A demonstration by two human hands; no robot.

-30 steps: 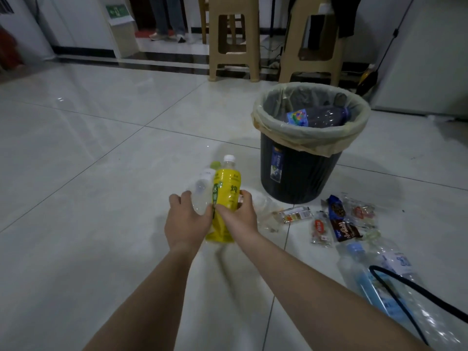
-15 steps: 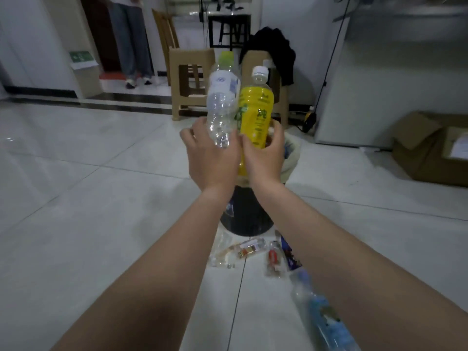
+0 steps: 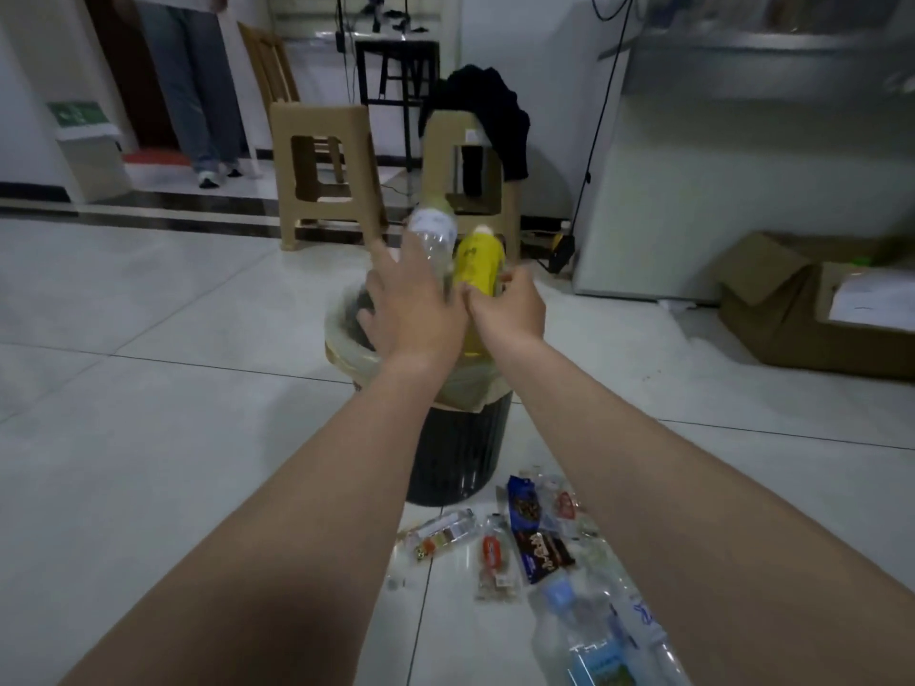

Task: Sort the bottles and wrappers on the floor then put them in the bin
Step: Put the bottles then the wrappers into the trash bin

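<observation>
Both arms are out over the black ribbed plastic bin point(image 3: 460, 462). The left hand point(image 3: 416, 314) has its fingers stretched out, palm against the clear plastic bottle point(image 3: 434, 237). The right hand point(image 3: 510, 314) is curled round the yellow plastic bottle point(image 3: 478, 262). Both bottles are tilted above the rim. Snack wrappers point(image 3: 537, 537) and clear blue-labelled bottles point(image 3: 594, 631) lie on the white tiled floor point(image 3: 148, 438) just beside the bin.

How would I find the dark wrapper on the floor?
Find the black bin on the pale tiles. Wrappers lie just in front of it. The dark wrapper is brown with pale lettering, nearer you than the blue wrapper; the rest are see-through.
</observation>
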